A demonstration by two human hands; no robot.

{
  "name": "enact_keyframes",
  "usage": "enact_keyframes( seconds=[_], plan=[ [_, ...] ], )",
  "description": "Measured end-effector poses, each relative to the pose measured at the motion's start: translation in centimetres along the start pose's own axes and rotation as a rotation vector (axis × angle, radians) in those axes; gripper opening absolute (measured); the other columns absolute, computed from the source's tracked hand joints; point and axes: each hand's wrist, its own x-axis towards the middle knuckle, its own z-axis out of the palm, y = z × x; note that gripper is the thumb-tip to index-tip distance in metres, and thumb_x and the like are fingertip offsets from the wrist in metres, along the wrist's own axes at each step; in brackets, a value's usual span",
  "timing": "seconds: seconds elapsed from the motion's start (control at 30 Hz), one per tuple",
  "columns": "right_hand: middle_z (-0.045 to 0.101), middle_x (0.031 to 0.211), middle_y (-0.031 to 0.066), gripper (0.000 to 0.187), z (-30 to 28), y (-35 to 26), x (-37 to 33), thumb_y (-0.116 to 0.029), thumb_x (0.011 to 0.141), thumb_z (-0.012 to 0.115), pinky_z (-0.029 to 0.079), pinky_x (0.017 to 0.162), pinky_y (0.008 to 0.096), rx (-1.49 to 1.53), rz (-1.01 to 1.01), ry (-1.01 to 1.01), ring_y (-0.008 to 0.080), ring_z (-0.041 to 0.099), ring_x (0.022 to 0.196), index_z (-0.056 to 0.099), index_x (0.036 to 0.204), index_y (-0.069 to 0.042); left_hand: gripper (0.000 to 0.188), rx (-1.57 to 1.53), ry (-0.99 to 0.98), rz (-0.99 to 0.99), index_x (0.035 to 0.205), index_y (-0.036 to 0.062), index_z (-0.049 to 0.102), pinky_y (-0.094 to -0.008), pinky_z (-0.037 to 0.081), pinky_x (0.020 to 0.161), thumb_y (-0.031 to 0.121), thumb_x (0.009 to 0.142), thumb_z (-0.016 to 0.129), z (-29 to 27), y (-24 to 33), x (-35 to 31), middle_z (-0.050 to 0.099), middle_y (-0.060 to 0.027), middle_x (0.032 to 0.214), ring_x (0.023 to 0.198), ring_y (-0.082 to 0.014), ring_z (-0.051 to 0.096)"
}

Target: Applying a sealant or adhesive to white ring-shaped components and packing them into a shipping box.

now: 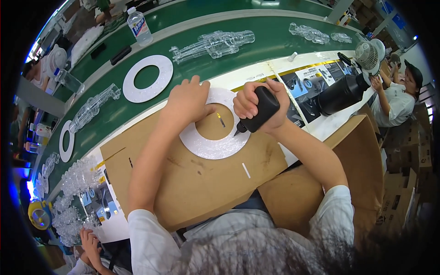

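A flat white ring [207,147] with a glossy, speckled face lies on a brown cardboard sheet [183,201] in front of me. At its upper left side, my left hand [187,101] grips it, the thumb reaching over to the central hole and the fingers bent at the outer rim. My right hand [275,114] is wrapped round a black squeeze bottle [265,109], tilted with its thin nozzle down. The nozzle tip is at the ring's right side; whether it touches the surface I cannot tell.
Beyond runs a green conveyor [183,75] carrying another white ring [129,86], clear plastic parts [215,44] and a water bottle [139,27]. To the right lie a black cylinder [341,95] and a small fan [368,56]. Clear parts pile at left, near another person's hand [90,243].
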Motion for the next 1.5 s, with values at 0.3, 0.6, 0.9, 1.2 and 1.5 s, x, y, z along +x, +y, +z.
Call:
enact_keyframes(
  seconds=[0.3, 0.6, 0.9, 1.2, 1.5],
  plan=[
    [0.06, 0.09, 0.0101, 0.037, -0.4, -1.9, 0.3, -0.036, 0.103, 0.035, 0.047, 0.082, 0.0313, -0.161, -0.091, 0.188, 0.0172, 0.058, 0.086, 0.052, 0.109, -0.004, 0.059, -0.225, 0.478, 0.291, 0.082, 0.0056, 0.064, -0.0394, 0.051, 0.059, 0.064, 0.081, 0.064, -6.1, 4.9, -2.4, 0.063, -0.0119, 0.075, 0.066, -0.0303, 0.064],
    [0.051, 0.134, 0.0117, 0.054, -0.3, -2.6, 0.6, -0.036, 0.101, 0.045, 0.038, 0.108, 0.0401, -0.08, -0.029, 0.135, 0.0232, 0.05, 0.125, 0.038, 0.143, -0.004, 0.035, -0.261, 0.388, 0.383, 0.102, 0.0063, 0.069, -0.0406, 0.051, 0.062, 0.036, 0.084, 0.068, -7.2, 4.2, 0.2, 0.067, -0.0152, 0.074, 0.068, -0.0355, 0.064],
    [0.069, 0.096, 0.0023, 0.037, 0.9, -3.9, 1.0, -0.012, 0.075, 0.08, 0.053, 0.08, 0.029, -1.267, 0.2, 0.223, 0.0112, 0.064, 0.088, 0.066, 0.108, -0.002, 0.026, -0.469, 0.484, 0.497, 0.082, 0.0008, 0.061, -0.0399, 0.048, 0.06, 0.026, 0.082, 0.067, -5.6, 3.1, 1.1, 0.061, -0.0151, 0.074, 0.065, -0.0339, 0.059],
    [0.072, 0.094, 0.0108, 0.039, -0.7, -2.3, 0.4, -0.018, 0.066, 0.084, 0.054, 0.075, 0.0355, -1.438, -0.254, 0.181, 0.0262, 0.069, 0.088, 0.067, 0.096, -0.003, 0.035, -0.214, 0.915, 0.269, 0.063, 0.0057, 0.054, -0.0381, 0.045, 0.049, 0.033, 0.08, 0.068, -3.8, 9.7, 3.5, 0.057, -0.0085, 0.062, 0.052, -0.028, 0.057],
    [0.065, 0.112, 0.0134, 0.04, -1.7, -2.2, 0.7, -0.011, 0.077, 0.075, 0.049, 0.089, 0.0373, -1.373, -0.076, -0.047, 0.0254, 0.061, 0.108, 0.061, 0.113, -0.003, 0.028, -0.316, 1.05, 0.373, 0.055, 0.0076, 0.052, -0.0358, 0.041, 0.04, 0.023, 0.075, 0.065, -3.4, 9.5, 4.4, 0.052, -0.0066, 0.052, 0.042, -0.0247, 0.052]
  ],
)
